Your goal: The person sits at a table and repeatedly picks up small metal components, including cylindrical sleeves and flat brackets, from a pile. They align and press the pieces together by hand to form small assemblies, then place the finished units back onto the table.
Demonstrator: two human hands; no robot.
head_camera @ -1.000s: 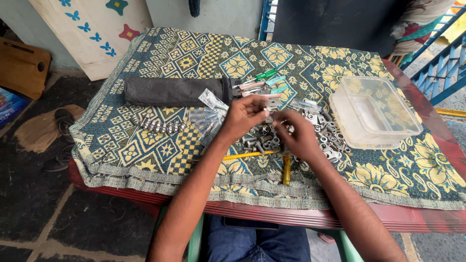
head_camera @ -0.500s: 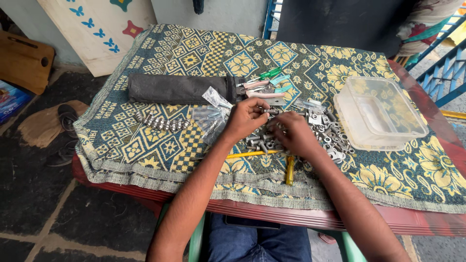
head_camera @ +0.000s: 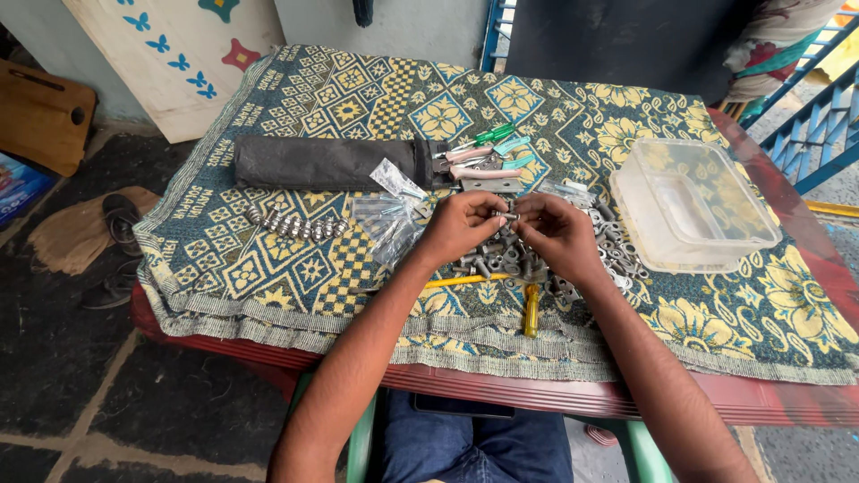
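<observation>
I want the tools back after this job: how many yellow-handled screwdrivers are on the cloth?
2. One yellow-handled screwdriver lies crosswise under the left hand; the other points toward the table edge, below the right hand. Others may hide under the hands.

Cloth (head_camera: 295, 295) lies over the table (head_camera: 555, 394). Both hands meet at the centre, the left hand (head_camera: 461, 228) at nine o'clock of the right hand (head_camera: 559, 234), a small bolt (head_camera: 510, 216) between their fingertips. Under them sits a pile of bolts (head_camera: 510, 261). Screwdriver (head_camera: 531, 309) at six o'clock, pliers (head_camera: 474, 154) at twelve, tub (head_camera: 693, 204) at three, rolled pouch (head_camera: 331, 163) at ten, plastic bags (head_camera: 385, 219) at nine.
</observation>
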